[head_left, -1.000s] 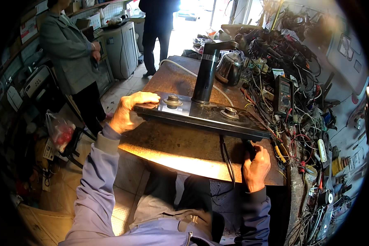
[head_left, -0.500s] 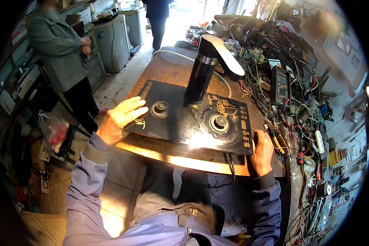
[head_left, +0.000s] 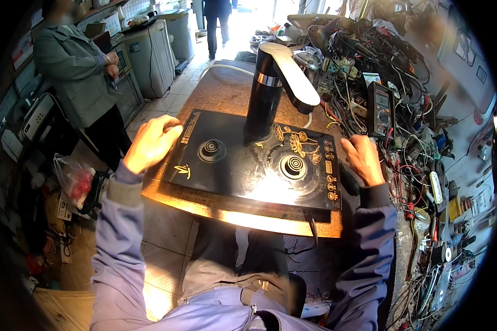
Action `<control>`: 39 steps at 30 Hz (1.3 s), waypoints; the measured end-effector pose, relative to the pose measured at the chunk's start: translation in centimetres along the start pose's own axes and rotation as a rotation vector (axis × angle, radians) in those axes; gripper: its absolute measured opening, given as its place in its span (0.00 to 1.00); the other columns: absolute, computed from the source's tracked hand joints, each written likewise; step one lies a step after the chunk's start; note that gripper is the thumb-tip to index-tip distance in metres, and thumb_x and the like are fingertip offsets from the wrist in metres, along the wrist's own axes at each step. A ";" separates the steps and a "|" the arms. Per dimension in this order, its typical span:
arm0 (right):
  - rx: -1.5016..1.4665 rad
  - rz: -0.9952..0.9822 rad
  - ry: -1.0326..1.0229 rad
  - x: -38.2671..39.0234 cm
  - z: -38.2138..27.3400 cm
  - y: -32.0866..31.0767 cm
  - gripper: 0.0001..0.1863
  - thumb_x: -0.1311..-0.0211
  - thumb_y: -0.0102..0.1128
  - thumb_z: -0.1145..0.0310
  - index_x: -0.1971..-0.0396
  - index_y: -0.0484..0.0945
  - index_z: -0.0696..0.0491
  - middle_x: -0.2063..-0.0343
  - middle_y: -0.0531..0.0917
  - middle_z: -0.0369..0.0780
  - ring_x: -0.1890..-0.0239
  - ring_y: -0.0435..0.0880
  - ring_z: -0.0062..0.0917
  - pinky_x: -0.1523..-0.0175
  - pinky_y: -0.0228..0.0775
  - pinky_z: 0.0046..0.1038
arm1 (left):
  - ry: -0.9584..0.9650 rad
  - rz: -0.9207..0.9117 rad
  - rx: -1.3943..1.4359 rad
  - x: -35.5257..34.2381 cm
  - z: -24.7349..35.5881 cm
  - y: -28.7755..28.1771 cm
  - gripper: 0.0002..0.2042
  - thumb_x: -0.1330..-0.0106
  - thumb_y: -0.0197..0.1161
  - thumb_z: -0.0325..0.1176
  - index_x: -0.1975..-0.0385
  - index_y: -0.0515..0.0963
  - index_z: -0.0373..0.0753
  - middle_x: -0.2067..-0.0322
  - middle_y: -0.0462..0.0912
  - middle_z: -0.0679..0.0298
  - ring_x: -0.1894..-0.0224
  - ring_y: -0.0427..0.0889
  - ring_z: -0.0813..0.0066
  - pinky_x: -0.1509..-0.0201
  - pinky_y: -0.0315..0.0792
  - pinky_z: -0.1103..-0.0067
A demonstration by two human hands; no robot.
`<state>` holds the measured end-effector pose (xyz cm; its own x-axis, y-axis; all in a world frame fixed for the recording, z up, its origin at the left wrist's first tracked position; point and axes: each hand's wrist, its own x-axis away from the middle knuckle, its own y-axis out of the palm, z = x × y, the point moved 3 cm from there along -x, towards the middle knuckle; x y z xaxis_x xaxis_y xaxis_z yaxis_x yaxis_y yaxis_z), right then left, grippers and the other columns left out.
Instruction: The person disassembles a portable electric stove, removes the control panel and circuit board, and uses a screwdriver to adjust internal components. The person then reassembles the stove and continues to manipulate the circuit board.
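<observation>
Left hand (head_left: 152, 143): half-open, empty
Right hand (head_left: 365, 160): bent, hold unclear
Glossy black rectangular panel (head_left: 234, 168): gold-patterned, flat on brown wooden table (head_left: 216, 91)

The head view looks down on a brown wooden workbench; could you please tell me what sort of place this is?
Probably a small electrical repair shop: a black handheld multimeter sits among tangled dark cables, beside the brown wooden workbench bearing a flat black rectangular panel with gold flowers.

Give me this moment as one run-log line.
black tea stove with upright faucet: on wooden workbench | left hand: by its left edge, contact unclear | right hand: beside its right edge | multimeter: right, among tangled wires
</observation>
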<state>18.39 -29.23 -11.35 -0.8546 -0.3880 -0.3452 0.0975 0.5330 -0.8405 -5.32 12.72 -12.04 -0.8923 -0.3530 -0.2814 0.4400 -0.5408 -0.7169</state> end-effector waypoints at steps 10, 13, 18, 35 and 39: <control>-0.073 0.072 0.023 1.2 -1.5 4.0 0.22 0.30 0.60 0.57 0.74 0.77 0.63 0.76 0.79 0.61 0.67 0.79 0.62 0.65 0.67 0.53 | -0.123 0.169 -0.122 -2.3 -1.7 3.2 0.22 0.29 0.63 0.46 0.73 0.80 0.29 0.83 0.76 0.61 0.76 0.73 0.80 0.72 0.66 0.73; -0.040 0.068 0.015 1.5 -1.9 3.8 0.21 0.30 0.60 0.58 0.74 0.76 0.63 0.76 0.79 0.61 0.68 0.79 0.61 0.65 0.67 0.54 | -0.113 0.136 -0.044 -2.2 -3.1 3.1 0.22 0.30 0.64 0.45 0.75 0.79 0.28 0.83 0.75 0.62 0.77 0.73 0.81 0.72 0.66 0.73; -0.044 0.051 0.039 1.2 -2.0 3.5 0.21 0.30 0.60 0.58 0.74 0.75 0.63 0.76 0.80 0.60 0.68 0.79 0.61 0.65 0.67 0.53 | -0.098 0.137 0.045 -2.2 -3.0 3.3 0.22 0.29 0.64 0.44 0.77 0.77 0.29 0.82 0.73 0.67 0.76 0.69 0.84 0.73 0.64 0.77; -0.505 -0.015 0.066 0.0 1.1 4.6 0.26 0.33 0.63 0.59 0.53 0.79 0.71 0.62 0.87 0.53 0.59 0.85 0.32 0.50 0.74 0.32 | -0.110 0.122 0.234 -2.3 -3.9 3.3 0.20 0.29 0.66 0.42 0.72 0.81 0.27 0.78 0.80 0.68 0.74 0.74 0.85 0.71 0.68 0.80; -0.573 -0.020 0.094 0.1 0.6 4.5 0.24 0.33 0.63 0.60 0.53 0.80 0.70 0.63 0.88 0.52 0.60 0.85 0.29 0.52 0.75 0.31 | -0.184 0.135 0.337 -2.1 -3.4 3.1 0.18 0.29 0.67 0.40 0.72 0.82 0.28 0.77 0.81 0.68 0.74 0.74 0.86 0.71 0.68 0.82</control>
<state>19.05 -27.29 -15.43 -0.8974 -0.3478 -0.2715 -0.1882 0.8583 -0.4775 -2.41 14.38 -15.80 -0.8049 -0.5521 -0.2176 0.5875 -0.6896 -0.4234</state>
